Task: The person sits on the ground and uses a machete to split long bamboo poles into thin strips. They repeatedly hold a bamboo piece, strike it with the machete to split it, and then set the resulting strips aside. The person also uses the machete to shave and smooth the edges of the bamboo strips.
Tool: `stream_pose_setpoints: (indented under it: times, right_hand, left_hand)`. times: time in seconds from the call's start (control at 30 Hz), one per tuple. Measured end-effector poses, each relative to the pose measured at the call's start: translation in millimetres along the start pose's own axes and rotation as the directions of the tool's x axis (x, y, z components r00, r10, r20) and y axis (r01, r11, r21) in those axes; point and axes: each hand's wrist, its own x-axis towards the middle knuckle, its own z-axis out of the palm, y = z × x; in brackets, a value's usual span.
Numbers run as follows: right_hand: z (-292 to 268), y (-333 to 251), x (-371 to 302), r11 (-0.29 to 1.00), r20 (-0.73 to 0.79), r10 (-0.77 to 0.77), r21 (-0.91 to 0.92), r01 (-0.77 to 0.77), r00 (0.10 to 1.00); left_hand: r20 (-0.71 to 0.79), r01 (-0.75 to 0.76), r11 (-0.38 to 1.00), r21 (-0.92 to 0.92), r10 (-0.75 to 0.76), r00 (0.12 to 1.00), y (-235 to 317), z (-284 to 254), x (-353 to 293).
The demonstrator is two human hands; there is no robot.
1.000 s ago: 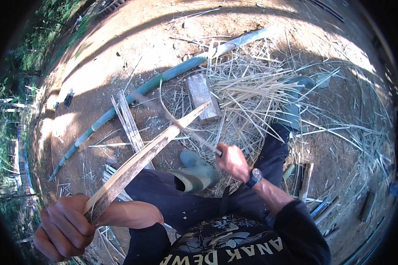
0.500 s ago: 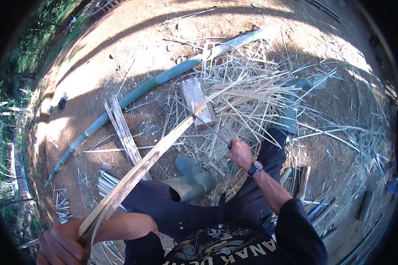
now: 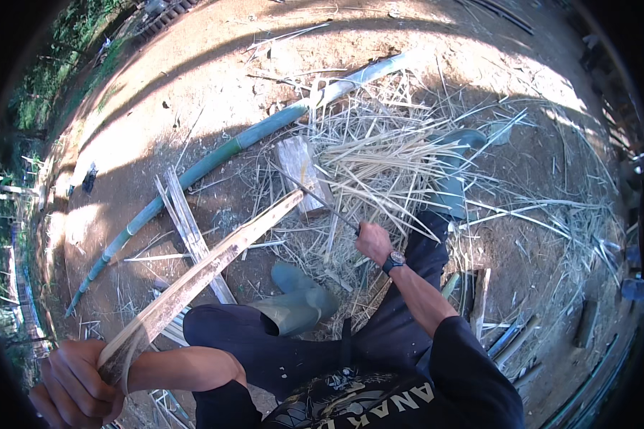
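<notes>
My left hand (image 3: 79, 382), at the lower left, is closed around the near end of a long split bamboo strip (image 3: 215, 264). The strip slants up to the right, and its far end meets the blade of a knife (image 3: 329, 205) by a wooden block (image 3: 292, 151). My right hand (image 3: 373, 242) is wrapped around the knife's handle, which the fingers mostly hide. The narrow blade points up and left across the block. A pile of thin pale bamboo slivers (image 3: 386, 154) lies just right of the block.
A long green bamboo pole (image 3: 200, 168) lies diagonally beyond the block. Split bamboo pieces (image 3: 189, 222) rest left of it. My boots (image 3: 297, 304) flank the shavings. More bamboo pieces (image 3: 511, 343) lie at the lower right. Trees stand at the far left.
The strip has drawn back toward the lower left with my left hand. Its thin far part, which reached past the blade over the pile, now ends at the blade. The view has shifted slightly.
</notes>
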Motion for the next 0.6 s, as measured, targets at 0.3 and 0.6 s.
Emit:
stream_pose_setpoints:
  times: [0.3,0.6]
  right_hand:
    - [8.8,-24.3,-10.7,0.99,0.016,0.066,0.127,-0.068,0.998]
    - [67.4,54.5,7.7,0.983,0.04,0.134,0.123,-0.138,0.99]
  left_hand:
    - [0.022,0.282,0.959,0.012,-0.282,0.959,34.8,3.4,-10.4]
    - [0.008,0.232,0.83,0.508,-0.273,0.962,30.1,4.0,-4.7]
